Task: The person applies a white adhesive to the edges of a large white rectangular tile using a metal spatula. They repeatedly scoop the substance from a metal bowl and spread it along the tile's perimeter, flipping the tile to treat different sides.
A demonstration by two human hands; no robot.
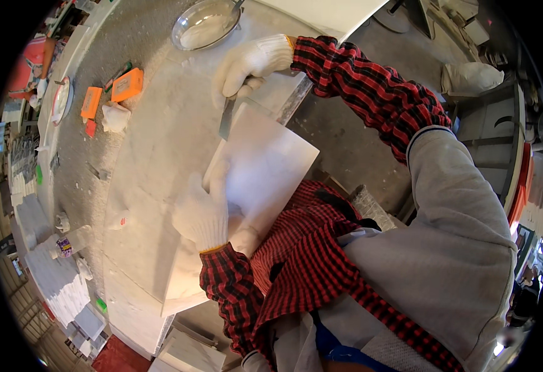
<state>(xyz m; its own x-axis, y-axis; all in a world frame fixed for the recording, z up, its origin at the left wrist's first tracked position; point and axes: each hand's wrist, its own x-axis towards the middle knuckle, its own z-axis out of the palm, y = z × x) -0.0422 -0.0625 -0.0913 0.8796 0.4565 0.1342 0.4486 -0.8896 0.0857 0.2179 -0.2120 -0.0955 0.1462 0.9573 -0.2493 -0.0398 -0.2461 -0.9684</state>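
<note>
A pale, glossy stone slab [268, 146] lies tilted at the front edge of the work table, its near end close to my body. My left hand [202, 211], in a white knit glove, grips the slab's left long edge. In the same kind of glove, my right hand [246, 65] is closed around a putty knife [226, 119]. The flat blade touches or nearly touches the slab's far corner; I cannot tell which. Just beyond that hand stands a metal bowl [177, 31] with white paste and a utensil in it.
Two orange boxes [127, 85] lie across the table beside a crumpled white cloth [116, 116]. Further left are a clear bottle [73, 242] and stacked pale slabs [54, 279]. A person in red [33, 59] is at the far left. A white sack [472, 77] sits at the right.
</note>
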